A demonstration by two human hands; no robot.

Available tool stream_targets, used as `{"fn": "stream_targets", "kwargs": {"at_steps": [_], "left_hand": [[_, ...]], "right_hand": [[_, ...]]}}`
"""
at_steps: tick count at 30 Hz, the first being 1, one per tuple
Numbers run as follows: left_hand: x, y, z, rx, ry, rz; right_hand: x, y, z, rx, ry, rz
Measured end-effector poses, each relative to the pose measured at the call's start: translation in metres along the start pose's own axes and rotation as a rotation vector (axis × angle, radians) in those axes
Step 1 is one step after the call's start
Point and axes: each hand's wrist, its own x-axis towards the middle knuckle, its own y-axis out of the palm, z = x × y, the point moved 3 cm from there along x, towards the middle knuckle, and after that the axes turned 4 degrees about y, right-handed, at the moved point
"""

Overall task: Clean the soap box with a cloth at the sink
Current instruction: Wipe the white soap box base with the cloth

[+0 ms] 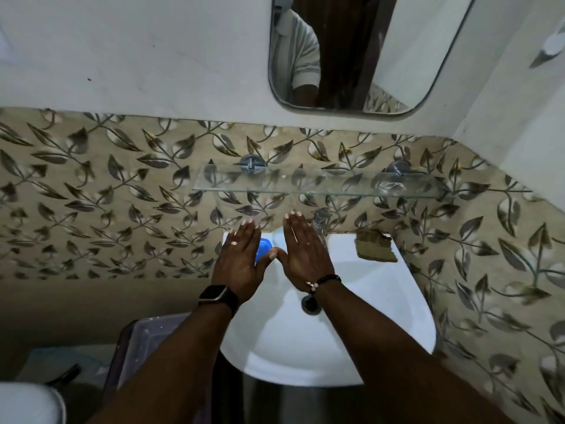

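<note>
**Hands flat over sink; soap box untouched, cloth not yet taken**

At the moment inspected, both hands were held out flat, palms down, at the centre of the frame over the back of the sink [351,356]. The left hand [238,264] had its fingers extended and together, holding nothing. The right hand [305,252] was likewise spread flat and empty. The two thumbs met or nearly met between the hands; contact could not be confirmed.

The soap box [263,249], blue, sat on the upper left corner of the sink ledge, largely hidden under the left hand; only a part showed between the hands. Whether the palm rested on it or hovered above could not be determined.

The cloth [376,244], a brownish folded piece, lay on the upper right corner of the ledge, well apart from both hands. The tap [321,221] stood just behind the right hand's fingertips; no running water was visible. The glass shelf [315,183] above it appeared bare.

Judgement: the task stood at its opening step, with nothing grasped and no wiping begun. The next move would call for the right hand to shift toward the right of the frame and close on the cloth, while the left curled round the soap box to lift or steady it over the basin
</note>
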Motion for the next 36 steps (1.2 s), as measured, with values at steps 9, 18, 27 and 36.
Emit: {"fn": "stream_targets", "kwargs": {"at_steps": [9, 18, 27, 36], "left_hand": [[0.009, 0.044, 0.009, 0.100, -0.031, 0.197], [0.027, 0.098, 0.002, 0.165, 0.098, 0.461], [0.032, 0.120, 0.007, 0.168, 0.091, 0.540], [0.028, 0.124, 0.009, 0.104, 0.105, 0.487]], "right_hand": [[0.002, 0.053, -0.020, -0.050, 0.027, 0.243], [0.013, 0.063, -0.034, -0.180, 0.047, 0.416], [0.018, 0.062, -0.039, -0.254, 0.039, 0.373], [0.021, 0.065, -0.033, -0.368, 0.075, 0.313]]}}
